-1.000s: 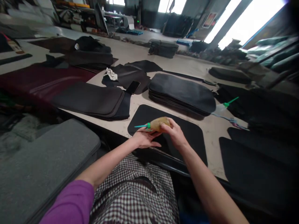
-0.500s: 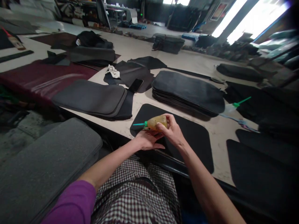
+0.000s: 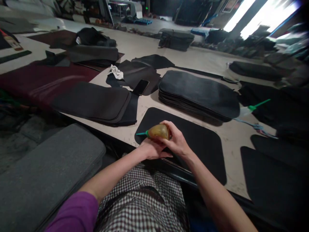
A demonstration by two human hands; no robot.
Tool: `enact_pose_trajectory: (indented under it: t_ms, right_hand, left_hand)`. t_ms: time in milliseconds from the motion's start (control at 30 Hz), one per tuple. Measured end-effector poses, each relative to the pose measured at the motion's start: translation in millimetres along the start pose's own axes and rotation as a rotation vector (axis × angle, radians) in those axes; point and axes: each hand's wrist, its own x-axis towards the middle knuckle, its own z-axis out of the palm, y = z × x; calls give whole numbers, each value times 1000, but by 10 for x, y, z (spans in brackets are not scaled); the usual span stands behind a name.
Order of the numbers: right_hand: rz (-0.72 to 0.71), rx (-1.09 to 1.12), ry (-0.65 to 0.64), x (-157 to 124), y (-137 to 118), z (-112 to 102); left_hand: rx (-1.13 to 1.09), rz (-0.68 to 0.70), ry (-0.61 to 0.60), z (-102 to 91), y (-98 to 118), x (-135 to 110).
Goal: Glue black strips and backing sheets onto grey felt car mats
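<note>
My right hand (image 3: 177, 140) is closed round the base end of a squeeze bottle (image 3: 158, 131) with yellowish contents. Its thin green nozzle (image 3: 142, 133) points left. Under the bottle lies my left hand (image 3: 154, 150), palm up and open, with one digit stretched to the right; its other fingers are partly hidden by the bottle and my right hand. Both hands are over a single black rounded panel (image 3: 200, 145) at the table's front edge. Whether the bottle rests on my left palm I cannot tell.
Behind the panel stands a thick stack of black panels (image 3: 198, 93), with another bottle with a green nozzle (image 3: 251, 109) beside it. Grey panels (image 3: 94, 100), a phone (image 3: 141, 87) and a crumpled white cloth (image 3: 116, 72) lie to the left. A grey padded stack (image 3: 53, 174) is at my lower left.
The bottle has turned and tipped in my right hand, its nozzle now shifted slightly down and left. My hands have come closer together. The view has shifted slightly.
</note>
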Motion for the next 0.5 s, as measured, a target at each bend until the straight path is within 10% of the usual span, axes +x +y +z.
enact_pose_trajectory:
  t_ms: [500]
  right_hand:
    - [-56, -229, 267, 402, 598, -113]
  left_hand:
    - [116, 127, 120, -173, 17, 23]
